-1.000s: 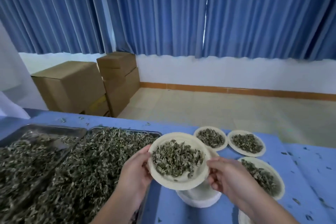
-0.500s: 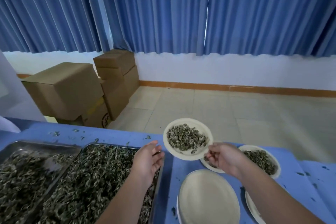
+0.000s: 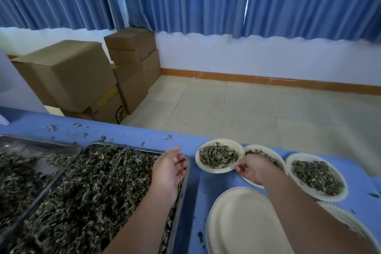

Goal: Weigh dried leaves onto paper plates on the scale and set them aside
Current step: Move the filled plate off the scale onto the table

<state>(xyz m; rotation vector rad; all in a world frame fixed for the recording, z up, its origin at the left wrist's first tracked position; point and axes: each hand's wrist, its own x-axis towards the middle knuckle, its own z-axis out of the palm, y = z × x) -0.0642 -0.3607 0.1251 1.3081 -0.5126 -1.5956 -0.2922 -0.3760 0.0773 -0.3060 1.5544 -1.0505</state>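
The right hand (image 3: 253,168) is pinching the near right rim of a paper plate (image 3: 208,169) carrying dried leaves (image 3: 218,154). This plate is at the far edge of the blue worktop (image 3: 195,192) and is overlapping a second filled plate (image 3: 268,150) on its right. The left hand (image 3: 169,168) is hovering with relaxed, spread fingers and holding nothing, over the right end of a metal tray (image 3: 123,147) full of loose leaves (image 3: 92,181). An empty plate (image 3: 237,222) is lying near, just right of the tray.

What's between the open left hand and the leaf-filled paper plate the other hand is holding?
Head view: just the silver metal tray's rim and a bare strip of blue tablecloth.
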